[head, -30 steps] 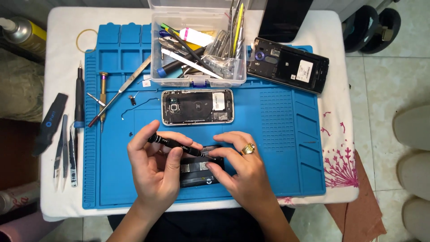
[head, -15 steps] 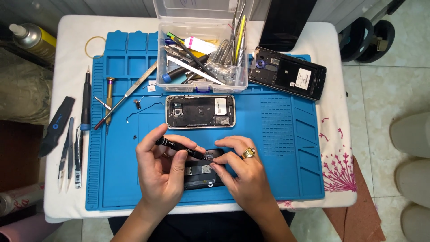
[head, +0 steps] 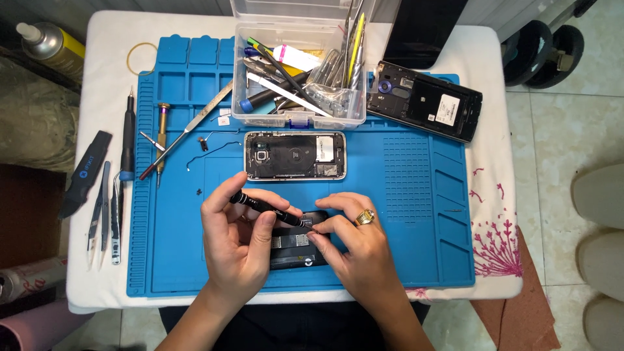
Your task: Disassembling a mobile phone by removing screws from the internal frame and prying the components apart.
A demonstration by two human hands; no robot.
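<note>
**Small black device under screwdriver, centre-front of blue mat: risks**

Left hand (head: 237,250): closed round a slim black screwdriver (head: 266,208), held slanted, tip down at the top edge of the small black device (head: 296,247); right hand (head: 354,250): fingers curled, pinning that device flat on the blue mat (head: 416,214), gold ring (head: 365,216) on one finger.

Device: lying near the front edge of the mat, between both hands, partly hidden by them; contact of tip and screw too small to confirm.

Likely hazards, as judged:
- Slanted driver; tip liable to slip out and score the board or jab the steadying fingertips just beside it.
- Loosened screw tiny; apt to roll off and vanish among the loose black specks (head: 197,191) on the mat.
- Opened silver phone (head: 295,155) just behind the hands; exposed to a knock from a knuckle or the driver's tail.
- Clear tool box (head: 299,84) crowded and bristling; easily snagged on reaching over.
- Tweezers (head: 104,214) on the counter's left margin, off the mat; prone to being swept off.
</note>
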